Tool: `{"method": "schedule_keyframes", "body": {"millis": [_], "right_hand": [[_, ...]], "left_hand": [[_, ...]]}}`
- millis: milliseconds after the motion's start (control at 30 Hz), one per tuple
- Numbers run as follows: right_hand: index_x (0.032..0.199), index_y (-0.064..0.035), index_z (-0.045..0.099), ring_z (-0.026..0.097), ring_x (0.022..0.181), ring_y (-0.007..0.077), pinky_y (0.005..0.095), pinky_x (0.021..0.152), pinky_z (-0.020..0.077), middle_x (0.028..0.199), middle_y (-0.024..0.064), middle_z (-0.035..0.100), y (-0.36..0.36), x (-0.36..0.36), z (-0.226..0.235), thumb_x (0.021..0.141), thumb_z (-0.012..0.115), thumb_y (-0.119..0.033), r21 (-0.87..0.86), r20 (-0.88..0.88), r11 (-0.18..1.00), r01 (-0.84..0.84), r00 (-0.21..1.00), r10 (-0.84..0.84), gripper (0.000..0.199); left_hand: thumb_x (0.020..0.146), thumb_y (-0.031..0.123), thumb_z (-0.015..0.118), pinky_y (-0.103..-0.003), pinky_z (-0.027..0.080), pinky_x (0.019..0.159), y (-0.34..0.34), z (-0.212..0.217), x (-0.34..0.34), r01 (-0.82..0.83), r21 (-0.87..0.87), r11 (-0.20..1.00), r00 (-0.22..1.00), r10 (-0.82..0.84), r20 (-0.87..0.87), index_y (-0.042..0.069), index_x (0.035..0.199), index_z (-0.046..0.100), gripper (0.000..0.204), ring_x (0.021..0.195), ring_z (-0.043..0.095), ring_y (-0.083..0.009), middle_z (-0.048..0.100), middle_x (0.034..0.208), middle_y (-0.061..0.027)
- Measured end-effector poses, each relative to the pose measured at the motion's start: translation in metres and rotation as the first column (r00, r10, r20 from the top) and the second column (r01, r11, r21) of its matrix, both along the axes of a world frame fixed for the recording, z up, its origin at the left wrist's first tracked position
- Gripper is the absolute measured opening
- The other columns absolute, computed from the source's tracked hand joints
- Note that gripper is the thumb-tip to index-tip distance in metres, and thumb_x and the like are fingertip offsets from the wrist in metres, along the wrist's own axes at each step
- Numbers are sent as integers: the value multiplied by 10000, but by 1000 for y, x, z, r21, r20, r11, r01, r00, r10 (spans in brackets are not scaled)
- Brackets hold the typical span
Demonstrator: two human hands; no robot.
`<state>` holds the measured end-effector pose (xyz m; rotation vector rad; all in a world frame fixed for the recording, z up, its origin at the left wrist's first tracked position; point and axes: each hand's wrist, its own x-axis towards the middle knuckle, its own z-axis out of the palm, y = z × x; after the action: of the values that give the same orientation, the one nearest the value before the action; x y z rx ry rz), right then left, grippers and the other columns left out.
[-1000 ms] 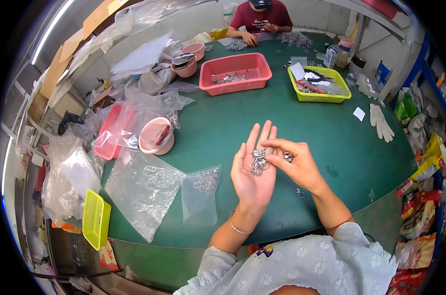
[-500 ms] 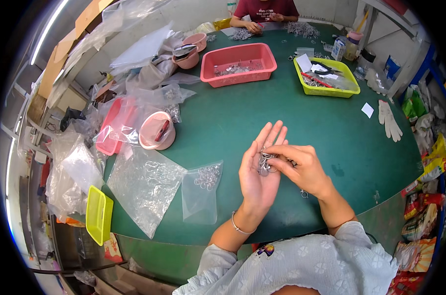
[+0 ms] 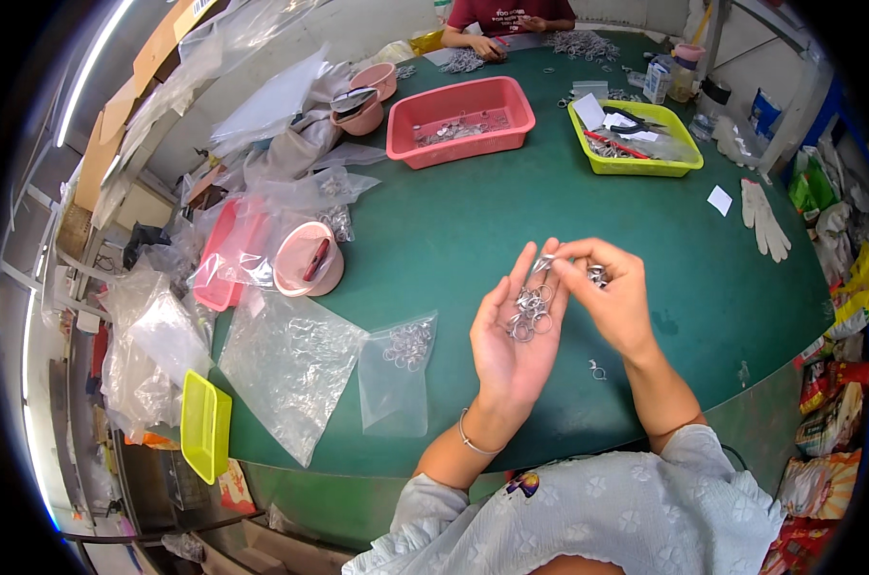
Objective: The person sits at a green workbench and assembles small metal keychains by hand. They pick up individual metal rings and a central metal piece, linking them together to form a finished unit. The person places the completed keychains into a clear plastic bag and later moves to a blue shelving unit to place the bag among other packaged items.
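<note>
My left hand (image 3: 507, 369) lies palm up above the green table, slightly cupped, with a small pile of silver metal key rings (image 3: 530, 314) resting on the palm and fingers. Over its fingertips, my right hand (image 3: 614, 299) pinches a silver metal piece (image 3: 544, 262) between thumb and forefinger. More rings (image 3: 598, 276) show tucked within the curled right fingers. A loose ring with a small fitting (image 3: 597, 370) lies on the table beneath my right wrist. Left of my left hand, a clear plastic bag (image 3: 394, 398) lies flat with several rings inside.
A red basket (image 3: 461, 158) with metal parts and a yellow basket (image 3: 636, 167) holding pliers stand farther back. Pink tubs (image 3: 331, 278) and plastic bags crowd the left. A yellow-green basket (image 3: 204, 426) sits at the left edge, a glove (image 3: 764, 222) at right. A person works opposite.
My right hand has moved up from the left palm toward the left fingertips, lifting a metal piece. The ring pile on my left palm is now more exposed.
</note>
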<state>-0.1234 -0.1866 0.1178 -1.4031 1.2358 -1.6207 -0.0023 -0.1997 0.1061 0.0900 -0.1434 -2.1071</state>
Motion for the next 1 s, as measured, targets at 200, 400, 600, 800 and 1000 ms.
{"method": "schedule_keyframes", "body": {"millis": [200, 400, 600, 800, 1000], "right_hand": [[868, 17, 594, 387, 467, 0, 155, 395, 262, 644, 18, 581, -2, -7, -3, 848, 576, -73, 119, 402, 967, -224, 902, 159, 94], [861, 21, 591, 525, 594, 39, 170, 517, 399, 694, 39, 606, 5, 2, 4, 840, 577, -43, 122, 218, 975, -187, 963, 157, 69], [861, 9, 569, 490, 548, 46, 173, 466, 370, 628, 8, 549, 6, 2, 5, 852, 560, -60, 112, 320, 963, -244, 927, 197, 71], [869, -8, 524, 385, 453, 69, 174, 351, 271, 632, 12, 463, -3, -6, -2, 903, 469, -144, 47, 771, 879, -475, 577, 270, 151], [850, -13, 514, 411, 457, 75, 176, 342, 285, 813, 108, 526, -5, -6, -2, 905, 433, -136, -73, 896, 845, -530, 337, 289, 157]], "left_hand": [[891, 150, 419, -369, 306, 1041, 3, 11, 1, -56, -63, 996, 997, 59, 52, -62, 1271, 333, 443, 1231, 362, -287, 376, 1301, -207], [893, 168, 526, -220, 424, 642, 8, 1, 6, -45, -171, 984, 900, 114, 421, 22, 1163, 467, 313, 927, 500, -106, 542, 1010, -33], [897, 143, 521, -176, 387, 565, 6, 0, 2, -132, -137, 982, 918, 173, 357, 29, 1129, 504, 259, 793, 484, -58, 520, 916, -19], [901, 136, 504, -184, 347, 513, 3, 0, 4, -41, -76, 996, 952, 62, 301, 19, 1103, 500, 233, 722, 439, -80, 495, 870, -39], [909, 142, 477, -194, 343, 479, 3, 0, 7, 6, -48, 999, 969, 7, 247, 0, 1109, 495, 246, 680, 433, -83, 494, 840, -37]]}}
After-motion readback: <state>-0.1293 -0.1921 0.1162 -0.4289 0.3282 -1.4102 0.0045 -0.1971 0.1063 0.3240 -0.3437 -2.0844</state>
